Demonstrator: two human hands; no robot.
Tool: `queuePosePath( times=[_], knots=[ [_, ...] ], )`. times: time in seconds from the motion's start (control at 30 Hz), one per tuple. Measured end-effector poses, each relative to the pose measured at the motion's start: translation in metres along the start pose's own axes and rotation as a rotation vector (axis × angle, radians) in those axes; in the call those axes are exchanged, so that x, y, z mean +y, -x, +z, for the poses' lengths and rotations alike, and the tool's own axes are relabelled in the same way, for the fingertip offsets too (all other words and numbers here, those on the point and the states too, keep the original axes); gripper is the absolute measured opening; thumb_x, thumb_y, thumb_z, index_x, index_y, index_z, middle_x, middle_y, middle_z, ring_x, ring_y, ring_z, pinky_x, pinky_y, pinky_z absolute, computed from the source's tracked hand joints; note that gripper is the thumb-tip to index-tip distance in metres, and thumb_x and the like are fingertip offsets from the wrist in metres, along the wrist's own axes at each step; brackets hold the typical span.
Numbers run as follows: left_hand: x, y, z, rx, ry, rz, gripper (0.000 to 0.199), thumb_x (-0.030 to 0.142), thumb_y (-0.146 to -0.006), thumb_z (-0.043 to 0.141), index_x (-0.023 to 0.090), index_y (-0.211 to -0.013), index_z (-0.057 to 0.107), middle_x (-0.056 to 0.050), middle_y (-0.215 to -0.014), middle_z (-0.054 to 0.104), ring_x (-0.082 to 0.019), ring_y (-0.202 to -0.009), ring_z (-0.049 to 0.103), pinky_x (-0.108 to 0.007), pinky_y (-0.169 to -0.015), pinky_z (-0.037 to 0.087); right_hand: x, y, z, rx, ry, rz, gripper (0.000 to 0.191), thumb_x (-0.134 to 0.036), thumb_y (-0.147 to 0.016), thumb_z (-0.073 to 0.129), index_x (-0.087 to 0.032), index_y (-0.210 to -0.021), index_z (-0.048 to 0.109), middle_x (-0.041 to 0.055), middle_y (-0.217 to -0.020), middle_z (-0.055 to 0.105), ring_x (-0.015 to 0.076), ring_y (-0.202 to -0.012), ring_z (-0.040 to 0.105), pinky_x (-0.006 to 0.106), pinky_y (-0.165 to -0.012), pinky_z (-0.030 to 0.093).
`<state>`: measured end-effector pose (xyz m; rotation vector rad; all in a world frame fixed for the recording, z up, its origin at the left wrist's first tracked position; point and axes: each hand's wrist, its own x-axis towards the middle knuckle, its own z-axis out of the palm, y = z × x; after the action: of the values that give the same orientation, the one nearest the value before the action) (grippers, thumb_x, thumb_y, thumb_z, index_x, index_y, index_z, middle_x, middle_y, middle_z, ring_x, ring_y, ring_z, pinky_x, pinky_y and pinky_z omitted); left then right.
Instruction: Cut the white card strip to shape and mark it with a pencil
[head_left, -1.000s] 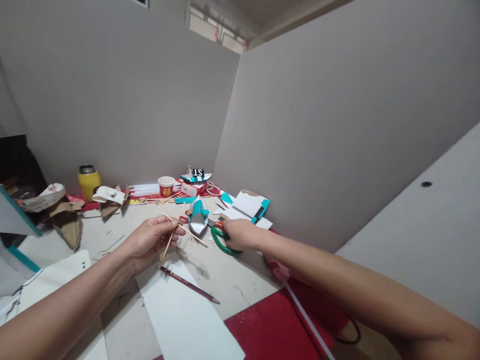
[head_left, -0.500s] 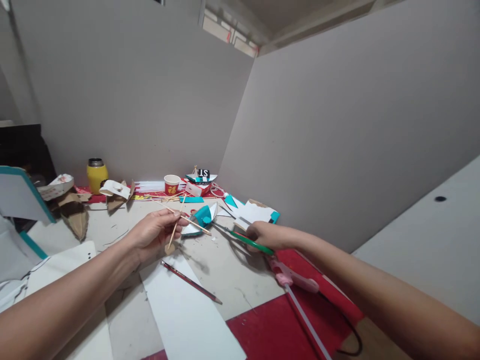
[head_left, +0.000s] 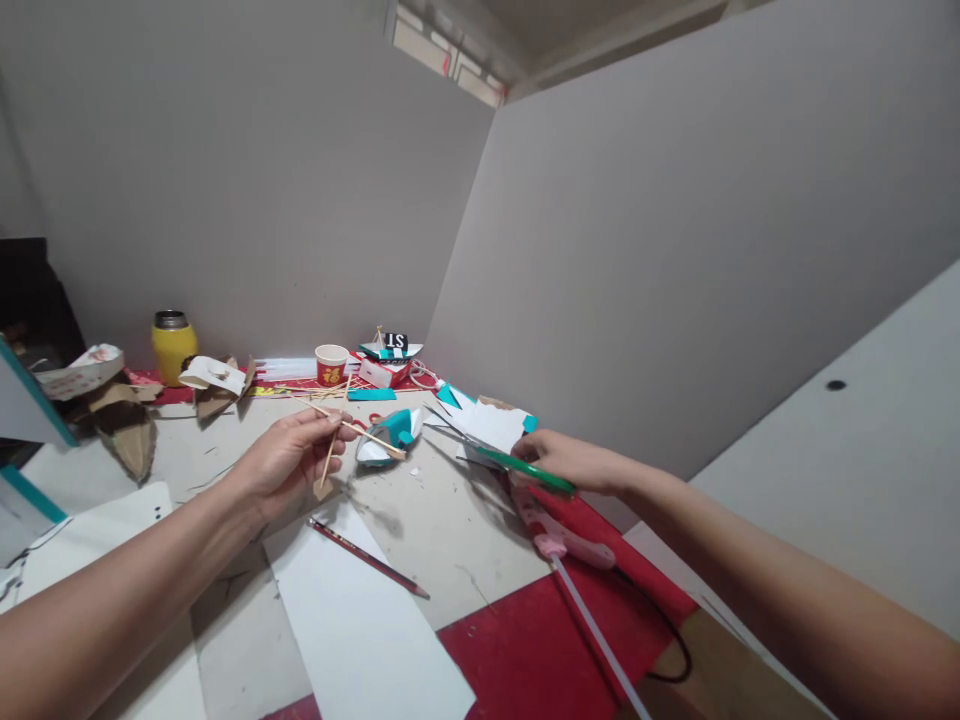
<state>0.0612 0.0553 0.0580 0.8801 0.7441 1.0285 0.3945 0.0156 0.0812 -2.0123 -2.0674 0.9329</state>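
My left hand is closed around two thin wooden sticks that cross each other. A small brown piece is on the lower end of one stick. My right hand grips green-handled scissors, with their blades pointing left and away from me. Just beyond the sticks sits a teal and white paper boat. White paper pieces lie past the scissors. A pink glue gun with a clear glue stick rests below my right hand.
A pencil lies across a white sheet in front. At the back stand a red paper cup, a yellow bottle and another small boat. Brown cardboard boats sit at left. A grey wall borders the right.
My right hand has moved right with the scissors, away from the teal boat. My left hand keeps its hold on the sticks. The whole view has shifted slightly.
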Motion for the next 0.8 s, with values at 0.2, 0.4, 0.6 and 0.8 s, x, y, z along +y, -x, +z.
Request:
queuePosePath(
  times=[0.2, 0.4, 0.6, 0.8],
  knots=[
    [-0.006, 0.002, 0.000, -0.046, -0.074, 0.045, 0.008, 0.009, -0.084, 0.063, 0.010, -0.080, 0.070, -0.005, -0.068, 0.069, -0.008, -0.052, 0.057, -0.015, -0.044, 0.046, -0.010, 0.012, 0.025, -0.072, -0.329, -0.156, 0.027, -0.037, -0.069, 0.054, -0.019, -0.089, 0.047, -0.0006, -0.066, 0.054, 0.0123, -0.052, 0.052, 0.022, -0.044, 0.039],
    [-0.006, 0.011, 0.006, -0.102, -0.175, 0.104, 0.012, 0.024, -0.076, 0.075, 0.014, -0.076, 0.069, -0.003, -0.071, 0.070, -0.006, -0.049, 0.051, -0.015, -0.042, 0.038, -0.018, 0.005, 0.057, -0.042, -0.488, -0.380, 0.042, -0.055, -0.076, 0.064, -0.020, -0.089, 0.044, -0.0032, -0.075, 0.044, 0.0108, -0.057, 0.046, 0.024, -0.050, 0.044],
    [-0.003, 0.016, 0.009, -0.115, -0.268, 0.110, 0.025, 0.036, -0.077, 0.074, 0.015, -0.067, 0.065, 0.004, -0.053, 0.054, -0.003, -0.038, 0.038, -0.016, -0.036, 0.023, -0.018, 0.006, 0.065, 0.016, -0.299, -0.539, 0.064, -0.078, -0.079, 0.047, -0.018, -0.102, 0.053, 0.0034, -0.088, 0.048, 0.0189, -0.079, 0.047, 0.034, -0.074, 0.046],
    [-0.010, 0.018, 0.009, -0.146, -0.331, 0.098, 0.025, 0.038, -0.080, 0.070, 0.015, -0.070, 0.066, 0.005, -0.052, 0.052, -0.004, -0.038, 0.036, -0.017, -0.036, 0.021, -0.029, 0.012, 0.068, 0.058, -0.011, -0.616, 0.052, -0.068, -0.083, 0.045, -0.018, -0.099, 0.050, 0.0068, -0.093, 0.049, 0.0231, -0.083, 0.048, 0.040, -0.077, 0.047]
  ],
)
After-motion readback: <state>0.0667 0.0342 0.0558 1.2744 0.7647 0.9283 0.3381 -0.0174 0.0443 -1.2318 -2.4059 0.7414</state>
